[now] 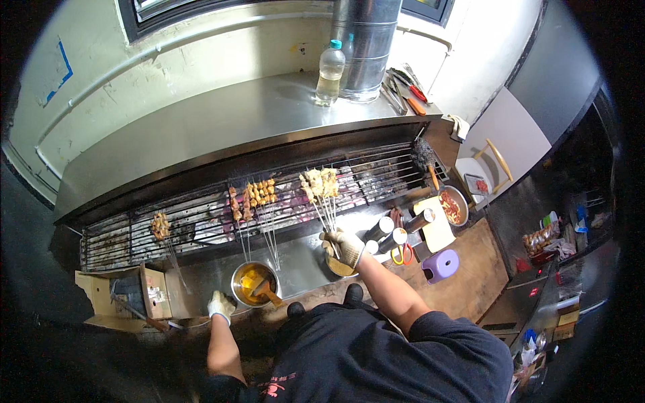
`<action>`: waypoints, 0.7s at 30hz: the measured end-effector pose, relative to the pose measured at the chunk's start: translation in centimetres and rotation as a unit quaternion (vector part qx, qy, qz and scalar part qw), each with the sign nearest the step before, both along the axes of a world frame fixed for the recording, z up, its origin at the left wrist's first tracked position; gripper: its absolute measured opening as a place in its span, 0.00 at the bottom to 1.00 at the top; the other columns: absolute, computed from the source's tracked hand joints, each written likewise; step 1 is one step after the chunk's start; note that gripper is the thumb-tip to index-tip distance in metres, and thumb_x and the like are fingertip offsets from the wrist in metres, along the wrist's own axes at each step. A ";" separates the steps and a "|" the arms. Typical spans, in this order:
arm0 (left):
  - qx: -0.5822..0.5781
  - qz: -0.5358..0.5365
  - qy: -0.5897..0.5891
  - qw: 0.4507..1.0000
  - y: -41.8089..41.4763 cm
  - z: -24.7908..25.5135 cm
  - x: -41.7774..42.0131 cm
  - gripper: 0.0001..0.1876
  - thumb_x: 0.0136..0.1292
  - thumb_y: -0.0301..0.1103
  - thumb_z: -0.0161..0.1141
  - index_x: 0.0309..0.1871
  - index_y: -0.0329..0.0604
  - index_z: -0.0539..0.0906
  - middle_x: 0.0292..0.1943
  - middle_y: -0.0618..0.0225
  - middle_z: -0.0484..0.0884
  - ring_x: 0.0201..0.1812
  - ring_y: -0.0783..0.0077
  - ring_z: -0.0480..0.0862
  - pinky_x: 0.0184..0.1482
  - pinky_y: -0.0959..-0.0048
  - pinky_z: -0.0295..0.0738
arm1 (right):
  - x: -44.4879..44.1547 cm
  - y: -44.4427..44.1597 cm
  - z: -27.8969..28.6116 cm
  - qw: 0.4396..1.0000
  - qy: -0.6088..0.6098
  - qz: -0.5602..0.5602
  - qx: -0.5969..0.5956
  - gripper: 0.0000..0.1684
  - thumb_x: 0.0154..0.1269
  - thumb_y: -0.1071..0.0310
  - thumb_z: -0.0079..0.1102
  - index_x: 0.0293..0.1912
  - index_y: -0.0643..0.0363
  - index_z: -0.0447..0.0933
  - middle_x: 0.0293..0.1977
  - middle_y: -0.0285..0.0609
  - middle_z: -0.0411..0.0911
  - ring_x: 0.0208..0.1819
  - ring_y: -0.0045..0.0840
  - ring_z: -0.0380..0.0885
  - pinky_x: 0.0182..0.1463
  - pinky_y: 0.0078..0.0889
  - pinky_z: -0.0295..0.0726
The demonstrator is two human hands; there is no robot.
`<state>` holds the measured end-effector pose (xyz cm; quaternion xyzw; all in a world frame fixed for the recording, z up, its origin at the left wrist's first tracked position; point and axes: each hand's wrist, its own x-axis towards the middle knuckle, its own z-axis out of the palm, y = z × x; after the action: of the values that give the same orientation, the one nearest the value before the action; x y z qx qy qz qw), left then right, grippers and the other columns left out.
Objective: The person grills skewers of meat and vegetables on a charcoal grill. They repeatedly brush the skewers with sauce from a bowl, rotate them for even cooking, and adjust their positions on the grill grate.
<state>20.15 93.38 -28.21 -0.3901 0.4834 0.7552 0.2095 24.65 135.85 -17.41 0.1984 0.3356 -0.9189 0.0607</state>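
My right hand (345, 247), in a pale knit glove, is closed around the ends of several metal skewers (326, 215). Their pale meat (319, 183) lies over the charcoal grill grate (388, 176). In another glove, my left hand (220, 305) rests by the counter's front edge, left of a steel pot (254, 284) of yellow-brown liquid with a wooden-handled brush (267, 292) in it; whether it holds anything cannot be told. Browned skewers (261, 192) and darker meat skewers (235, 204) lie on the grate's middle. A further bunch (160, 226) is at the left.
Seasoning shakers (379, 228), scissors (402, 254) and a yellow board (436, 229) are on the right, beside a metal bowl of red food (452, 205). A purple stool (440, 266) stands below. A bottle (330, 74) and tongs (394, 99) sit on the rear shelf; a cardboard box (155, 293) is left.
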 end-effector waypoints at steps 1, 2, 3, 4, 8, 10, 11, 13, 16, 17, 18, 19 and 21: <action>0.048 0.031 0.027 0.998 -0.5 -0.6 1.2 0.14 0.57 0.44 0.49 0.19 0.51 0.67 0.12 0.74 0.60 0.12 0.74 0.60 0.13 0.74 0.55 | 0.1 0.3 -0.6 1.000 0.005 -0.001 0.013 0.09 0.59 0.72 0.44 0.41 0.64 0.64 0.31 0.44 0.72 0.24 0.26 0.75 0.21 0.22 0.77; 0.080 0.064 0.053 0.993 -0.4 -0.5 2.4 0.14 0.57 0.43 0.50 0.19 0.51 0.66 0.13 0.74 0.60 0.12 0.74 0.61 0.14 0.75 0.55 | 0.3 0.3 0.0 0.999 -0.016 -0.027 0.014 0.09 0.60 0.72 0.43 0.41 0.64 0.65 0.31 0.45 0.72 0.24 0.27 0.74 0.21 0.23 0.77; 0.021 0.092 0.069 0.993 -0.5 -0.1 3.9 0.12 0.58 0.42 0.49 0.23 0.49 0.67 0.15 0.73 0.62 0.14 0.74 0.62 0.15 0.76 0.56 | 0.4 0.4 0.3 0.999 -0.021 -0.019 0.019 0.10 0.60 0.71 0.43 0.41 0.64 0.65 0.31 0.45 0.72 0.25 0.28 0.75 0.23 0.24 0.77; -0.104 0.132 0.092 0.982 0.5 2.1 5.1 0.10 0.58 0.41 0.49 0.26 0.47 0.68 0.17 0.72 0.64 0.15 0.75 0.63 0.16 0.76 0.58 | 0.6 0.5 0.6 0.999 -0.027 -0.001 0.029 0.11 0.60 0.70 0.44 0.42 0.64 0.65 0.30 0.45 0.72 0.26 0.29 0.75 0.24 0.24 0.77; -0.345 0.206 0.232 0.886 6.0 11.4 9.3 0.11 0.58 0.38 0.49 0.39 0.41 0.70 0.25 0.68 0.72 0.21 0.76 0.69 0.21 0.79 0.62 | 1.3 2.4 2.6 0.938 -0.038 0.098 0.331 0.21 0.58 0.60 0.45 0.47 0.63 0.66 0.36 0.49 0.73 0.37 0.32 0.73 0.39 0.28 0.71; -0.332 0.143 0.292 0.885 10.6 16.5 10.2 0.17 0.57 0.38 0.50 0.46 0.37 0.70 0.29 0.66 0.74 0.25 0.76 0.72 0.26 0.79 0.67 | 2.3 5.1 4.2 0.817 -0.012 0.097 0.568 0.29 0.55 0.51 0.46 0.50 0.62 0.67 0.42 0.51 0.73 0.47 0.34 0.70 0.51 0.30 0.66; -0.305 0.092 0.327 0.890 13.3 17.7 10.2 0.18 0.57 0.38 0.50 0.48 0.36 0.70 0.31 0.65 0.75 0.28 0.75 0.73 0.28 0.79 0.69 | 2.7 7.1 5.4 0.750 0.011 0.046 0.660 0.28 0.55 0.52 0.46 0.50 0.62 0.67 0.42 0.51 0.73 0.46 0.34 0.71 0.50 0.30 0.66; -0.258 -0.007 0.387 0.885 19.0 20.0 10.4 0.21 0.57 0.38 0.50 0.51 0.35 0.68 0.35 0.63 0.75 0.33 0.73 0.75 0.33 0.77 0.72 | 3.0 13.0 6.8 0.635 0.012 -0.088 0.767 0.26 0.55 0.54 0.46 0.48 0.63 0.67 0.40 0.51 0.73 0.44 0.34 0.71 0.48 0.30 0.67; -0.159 -0.094 0.394 0.900 27.4 20.0 8.4 0.22 0.52 0.30 0.55 0.52 0.35 0.66 0.41 0.60 0.74 0.38 0.73 0.75 0.39 0.76 0.72 | 2.8 22.5 7.7 0.501 -0.089 -0.191 0.839 0.23 0.54 0.57 0.45 0.46 0.63 0.67 0.38 0.51 0.74 0.41 0.34 0.72 0.45 0.30 0.68; -0.184 -0.126 0.407 0.886 29.8 19.0 7.5 0.25 0.51 0.28 0.55 0.54 0.35 0.64 0.44 0.59 0.73 0.40 0.71 0.74 0.41 0.75 0.71 | 2.7 25.6 7.6 0.481 -0.138 -0.185 0.846 0.22 0.54 0.58 0.45 0.46 0.63 0.67 0.37 0.51 0.74 0.40 0.34 0.72 0.44 0.31 0.69; -0.169 -0.137 0.364 0.906 32.0 18.0 6.4 0.27 0.51 0.27 0.54 0.56 0.35 0.62 0.44 0.58 0.73 0.42 0.69 0.74 0.44 0.74 0.69 | 2.7 28.3 7.4 0.471 -0.191 -0.166 0.845 0.22 0.54 0.59 0.45 0.45 0.63 0.67 0.37 0.50 0.74 0.39 0.34 0.73 0.43 0.31 0.69; -0.151 -0.156 0.300 0.929 33.4 17.7 5.6 0.27 0.51 0.27 0.54 0.56 0.35 0.61 0.44 0.57 0.73 0.42 0.69 0.74 0.45 0.73 0.69 | 2.6 30.5 6.9 0.479 -0.233 -0.135 0.836 0.21 0.54 0.60 0.45 0.44 0.63 0.68 0.36 0.50 0.74 0.39 0.34 0.73 0.42 0.31 0.69; -0.197 -0.191 0.247 0.929 35.3 15.8 4.4 0.27 0.51 0.28 0.54 0.56 0.35 0.61 0.42 0.58 0.73 0.40 0.69 0.75 0.42 0.74 0.69 | 2.1 33.1 6.0 0.515 -0.282 -0.076 0.806 0.19 0.54 0.62 0.44 0.43 0.64 0.68 0.35 0.50 0.74 0.37 0.34 0.73 0.40 0.31 0.70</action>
<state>24.53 128.66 -12.39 -0.1252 0.7245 0.6627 0.1423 26.76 168.99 -11.40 0.4354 0.8813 -0.1511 -0.1043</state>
